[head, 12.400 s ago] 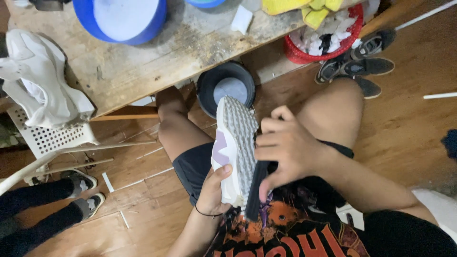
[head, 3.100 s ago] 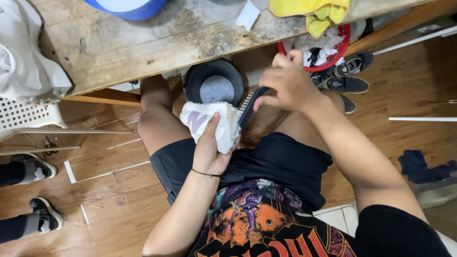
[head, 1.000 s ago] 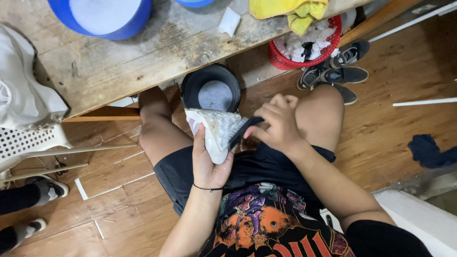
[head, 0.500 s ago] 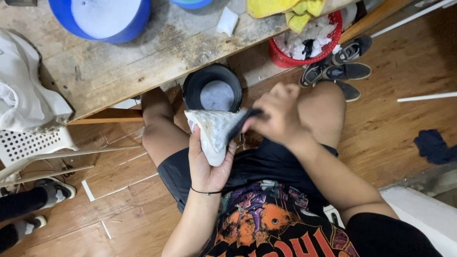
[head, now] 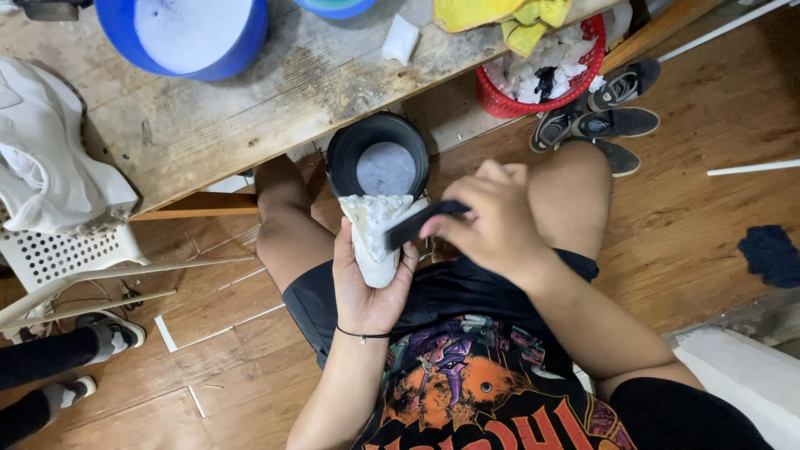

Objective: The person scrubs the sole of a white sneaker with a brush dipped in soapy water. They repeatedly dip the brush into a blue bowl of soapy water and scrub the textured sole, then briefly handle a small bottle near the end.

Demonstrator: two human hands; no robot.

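Seated person, seen from above. The left hand [head: 367, 287] cups a white shoe [head: 377, 237] from beneath, fingers wrapped around its sides; the shoe's long axis runs from the palm away toward the table, its foamy face upward. The right hand [head: 496, 221] closes its fingers on a dark brush [head: 421, 223], whose head lies across the shoe just beyond the left fingertips. Right hand nearer the brush; left alone carries the shoe. Directly beyond the shoe stands a black bucket [head: 379, 158] of grey water, under the edge of a wooden table [head: 250, 100]. A blue basin [head: 187, 33] of suds and a red basket [head: 533, 79] lie farther off, not obstructing.
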